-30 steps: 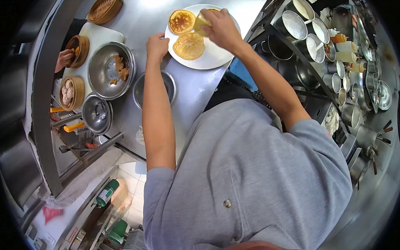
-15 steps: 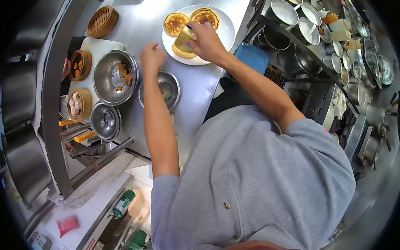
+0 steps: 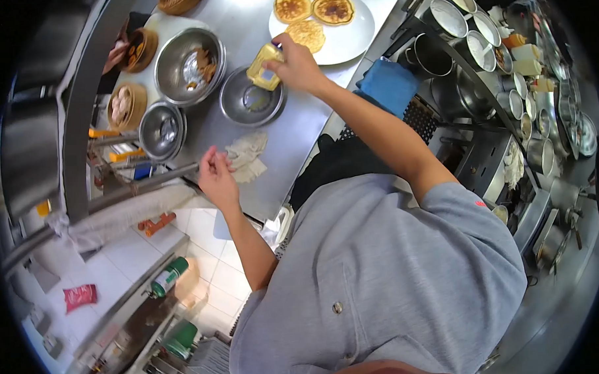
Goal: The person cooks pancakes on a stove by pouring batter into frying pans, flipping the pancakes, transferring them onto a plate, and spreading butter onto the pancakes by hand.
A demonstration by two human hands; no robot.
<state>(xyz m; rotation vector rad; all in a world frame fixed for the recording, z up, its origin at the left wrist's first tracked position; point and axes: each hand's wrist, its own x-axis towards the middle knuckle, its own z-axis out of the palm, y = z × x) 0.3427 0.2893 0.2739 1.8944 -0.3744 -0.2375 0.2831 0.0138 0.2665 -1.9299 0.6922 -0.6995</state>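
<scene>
My right hand (image 3: pixel 291 63) grips a small yellow container (image 3: pixel 266 67) with a pale patch on its side, tilted above the right rim of a steel bowl (image 3: pixel 234 100). A little wet matter lies in the bottom of that bowl. Just beyond the hand, a white plate (image 3: pixel 354 43) carries three browned pancakes (image 3: pixel 333 8), the nearest one paler. My left hand (image 3: pixel 217 173) hovers by the table's near edge with its fingers loosely bent and apart, holding nothing. Beside it lies a crumpled pale cloth (image 3: pixel 247 156).
Left of the bowl stand a larger steel bowl (image 3: pixel 170 69) with brown scraps and a smaller bowl (image 3: pixel 156 136). Bamboo steamers (image 3: pixel 137 107) line the left side, where another person's hand (image 3: pixel 115 56) shows. Pots (image 3: pixel 433 56) crowd the right.
My right hand has brought the yellow container from over the pancakes back to the bowl. My left hand has moved from beside the plate to near the cloth. The view has shifted.
</scene>
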